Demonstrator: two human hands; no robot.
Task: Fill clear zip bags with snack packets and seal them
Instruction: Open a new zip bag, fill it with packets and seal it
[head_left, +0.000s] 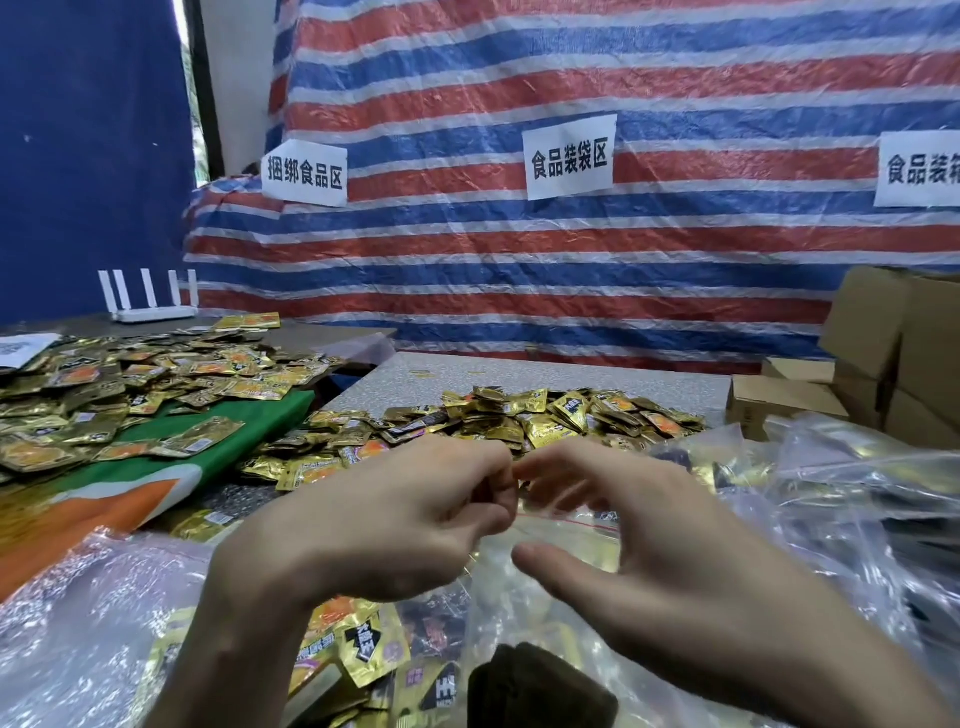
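A clear zip bag (566, 551) with a red strip along its mouth hangs in front of me, gold snack packets inside it. My left hand (395, 514) pinches the bag's top edge with curled fingers. Just to its right, my right hand (639, 540) reaches to the same edge, its fingers spread and blurred and its thumb held apart below; whether it grips the bag is unclear. A heap of gold snack packets (519, 415) lies on the grey table (597, 371) beyond my hands. More packets (363, 649) lie below my wrists.
Another big pile of gold packets (130, 389) covers the left table, partly on a green and orange sheet (156, 483). Filled clear bags (857, 483) pile up at right; empty clear bags (78, 623) lie at lower left. Cardboard boxes (893, 338) stand at right. A white router (150, 299) sits far left.
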